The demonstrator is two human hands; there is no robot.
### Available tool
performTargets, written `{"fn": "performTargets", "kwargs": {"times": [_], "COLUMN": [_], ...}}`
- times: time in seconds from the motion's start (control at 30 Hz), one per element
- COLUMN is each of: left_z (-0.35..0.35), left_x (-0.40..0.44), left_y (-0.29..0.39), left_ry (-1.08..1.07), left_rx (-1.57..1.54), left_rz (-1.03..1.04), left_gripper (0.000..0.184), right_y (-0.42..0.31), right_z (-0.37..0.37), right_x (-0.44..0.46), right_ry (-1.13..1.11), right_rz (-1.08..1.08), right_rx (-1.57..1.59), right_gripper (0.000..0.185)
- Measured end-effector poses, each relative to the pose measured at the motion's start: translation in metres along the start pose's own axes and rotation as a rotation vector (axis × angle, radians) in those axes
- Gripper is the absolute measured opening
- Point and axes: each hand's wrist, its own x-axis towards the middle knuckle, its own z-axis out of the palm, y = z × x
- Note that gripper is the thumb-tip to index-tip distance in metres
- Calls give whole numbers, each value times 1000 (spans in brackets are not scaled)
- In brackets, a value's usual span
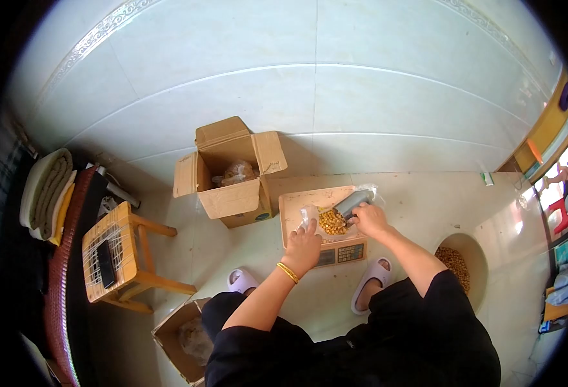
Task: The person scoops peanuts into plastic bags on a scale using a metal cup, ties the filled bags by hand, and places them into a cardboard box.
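An orange kitchen scale [290, 205] with a wide tray and a keypad stands on the floor in front of me. On its tray lies a clear plastic bag [308, 215] with yellow corn kernels [333, 222] in its mouth. My left hand [303, 247] grips the bag's left edge, its fingertips partly hidden by the plastic. My right hand [369, 220] is closed around a grey scoop [353, 202], which is tilted over the right side of the bag, close to the kernels.
An open cardboard box [232, 200] holding plastic bags stands by the tiled wall. A wooden stool [113, 255] with a phone [106, 264] is at left. Another box [169, 338] sits by my leg. A pale bucket [478, 258] of kernels stands at right.
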Motion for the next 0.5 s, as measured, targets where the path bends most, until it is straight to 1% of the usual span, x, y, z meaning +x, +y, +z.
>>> {"fn": "performTargets", "kwargs": {"times": [0.07, 0.2, 0.27, 0.5], "left_z": [-1, -1, 0, -1], "left_x": [-2, -4, -4, -4], "left_y": [0, -2, -3, -2], "left_ry": [18, 10, 11, 34], "left_rx": [-3, -24, -26, -28], "left_rz": [6, 4, 0, 9], "left_gripper": [17, 21, 22, 28], "right_y": [-2, 1, 3, -1], "right_z": [-1, 3, 0, -5], "right_x": [-1, -1, 0, -1], "right_ry": [25, 61, 13, -23], "right_rz": [-44, -35, 28, 1], "right_rx": [24, 2, 30, 44], "right_gripper": [17, 18, 19, 20]}}
